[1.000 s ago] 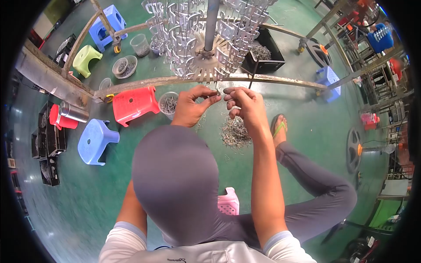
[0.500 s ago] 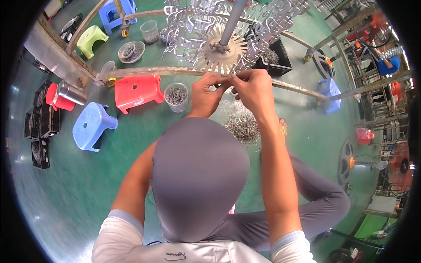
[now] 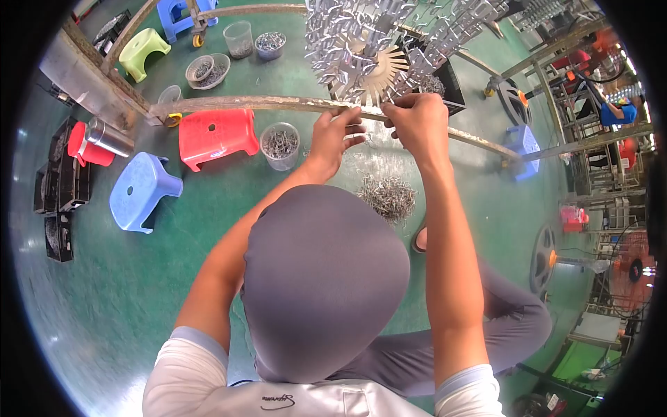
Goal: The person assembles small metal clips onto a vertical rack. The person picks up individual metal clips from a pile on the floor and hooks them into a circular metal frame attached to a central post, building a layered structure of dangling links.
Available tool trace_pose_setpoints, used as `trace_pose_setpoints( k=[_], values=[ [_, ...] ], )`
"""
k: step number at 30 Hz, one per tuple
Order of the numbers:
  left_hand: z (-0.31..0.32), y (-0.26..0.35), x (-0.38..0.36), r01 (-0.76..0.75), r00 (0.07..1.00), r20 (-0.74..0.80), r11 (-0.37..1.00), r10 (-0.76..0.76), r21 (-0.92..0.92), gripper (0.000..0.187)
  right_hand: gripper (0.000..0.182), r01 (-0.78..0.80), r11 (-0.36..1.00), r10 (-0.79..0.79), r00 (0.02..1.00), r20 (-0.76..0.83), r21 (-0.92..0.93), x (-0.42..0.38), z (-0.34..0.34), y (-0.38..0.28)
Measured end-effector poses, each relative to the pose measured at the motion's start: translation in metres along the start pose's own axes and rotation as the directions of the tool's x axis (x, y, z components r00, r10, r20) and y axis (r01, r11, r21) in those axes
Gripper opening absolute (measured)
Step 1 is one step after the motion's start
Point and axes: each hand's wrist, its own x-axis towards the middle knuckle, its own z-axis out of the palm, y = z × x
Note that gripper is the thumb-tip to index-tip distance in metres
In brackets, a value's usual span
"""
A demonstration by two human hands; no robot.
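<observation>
Both hands are raised to the underside of a hanging rack. Left hand (image 3: 335, 135) has its fingers loosely curled and partly spread, fingertips at the rusty metal bar (image 3: 278, 104) just below the rack; whether it grips anything cannot be told. Right hand (image 3: 415, 119) is closed into a pinch at the same bar, thumb and fingers drawn together on what looks like a small metal piece, too small to identify with certainty. The two hands are just beside each other, not quite touching.

Directly above them hangs the rack's toothed disc (image 3: 379, 66), cream-coloured, with radial teeth, and around it clusters of bright metal hooks (image 3: 340, 31) hang densely.

On the green floor below the hands lies a loose pile of small metal clips (image 3: 389, 194). A clear plastic tub (image 3: 281, 146) holding more of them stands near the left hand, beside a red plastic stool (image 3: 217, 135). Further left are a blue stool (image 3: 142, 191), a steel flask (image 3: 110, 137) lying against a red container, and a row of black crates (image 3: 59, 201). A green stool (image 3: 142, 47) and more round tubs of parts (image 3: 207, 69) stand beyond the bar. A black crate (image 3: 448, 87) sits behind the rack.

The person wears a grey head covering and grey trousers, and is seated low.
</observation>
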Motion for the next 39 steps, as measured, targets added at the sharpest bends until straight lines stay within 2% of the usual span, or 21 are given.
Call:
trace_pose_setpoints(
  k=[2, 3, 7, 10, 11, 14, 20, 24, 31, 39],
  values=[
    [-0.002, 0.003, 0.017, 0.121, 0.985, 0.151, 0.970, -0.090, -0.211, 0.030, 0.024, -0.027, 1.000, 0.027, 1.000, 0.013, -0.009, 0.005, -0.003, 0.002],
    [0.001, 0.004, 0.024, 0.127, 0.978, 0.192, 0.969, -0.087, -0.210, 0.025, 0.021, -0.045, 0.995, 0.047, 0.999, -0.023, 0.086, 0.004, -0.005, -0.002],
    [0.004, -0.003, 0.053, 0.140, 0.973, 0.218, 0.950, -0.079, -0.281, 0.029, 0.023, -0.097, 0.987, 0.095, 0.995, 0.020, 0.128, 0.011, -0.010, 0.002],
    [0.011, 0.002, 0.059, 0.189, 0.961, 0.245, 0.946, -0.124, -0.264, 0.029, 0.027, -0.086, 0.991, 0.082, 0.996, 0.047, 0.100, 0.011, -0.011, 0.005],
    [0.013, 0.006, 0.056, 0.233, 0.951, 0.257, 0.943, -0.170, -0.239, 0.022, 0.027, -0.075, 0.994, 0.072, 0.997, 0.041, 0.084, 0.012, -0.011, 0.006],
    [0.013, 0.002, 0.058, 0.198, 0.959, 0.244, 0.959, -0.147, -0.201, 0.029, 0.021, -0.048, 0.997, 0.047, 0.999, 0.016, 0.068, 0.009, -0.012, 0.005],
    [0.012, -0.004, 0.059, 0.129, 0.973, 0.213, 0.973, -0.088, -0.189, 0.027, 0.019, -0.037, 0.996, 0.037, 0.999, 0.006, 0.081, 0.005, -0.011, 0.013],
    [0.014, -0.001, 0.050, 0.148, 0.979, 0.171, 0.965, -0.112, -0.215, 0.027, 0.027, -0.038, 0.997, 0.036, 0.999, 0.034, 0.066, 0.003, -0.012, 0.013],
    [0.014, -0.004, 0.048, 0.160, 0.976, 0.182, 0.959, -0.118, -0.233, 0.027, 0.026, -0.035, 0.997, 0.032, 0.998, 0.045, 0.071, -0.002, -0.011, 0.017],
    [0.014, -0.002, 0.039, 0.185, 0.966, 0.225, 0.953, -0.131, -0.239, 0.030, 0.025, -0.011, 0.993, 0.014, 1.000, -0.027, 0.121, -0.006, -0.003, 0.025]
  ],
)
